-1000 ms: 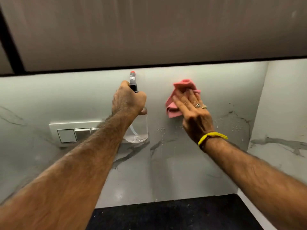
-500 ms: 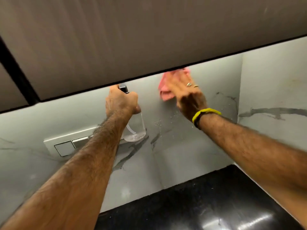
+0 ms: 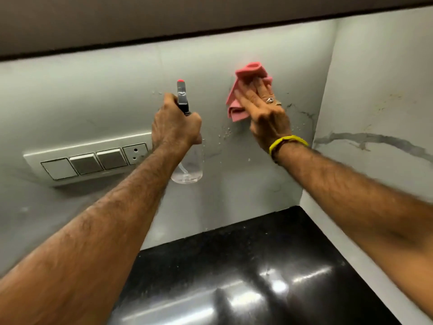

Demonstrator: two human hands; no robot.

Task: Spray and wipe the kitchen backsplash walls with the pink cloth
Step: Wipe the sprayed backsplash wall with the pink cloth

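Pink cloth [image 3: 243,90] lies bunched against the backsplash [image 3: 93,95], at 1 o'clock from frame centre. Right hand [image 3: 264,113] presses it flat to the wall with straight fingers; a yellow band [image 3: 288,142] circles the wrist. Left hand [image 3: 175,127] grips the neck of a clear spray bottle [image 3: 187,170], fingers curled round it, nozzle up at 12 o'clock. Droplets [image 3: 225,133] dot the wall between the hands. Switch plate [image 3: 89,160] sits at 9 o'clock from the bottle. Black counter [image 3: 234,277] lies at 6 o'clock.
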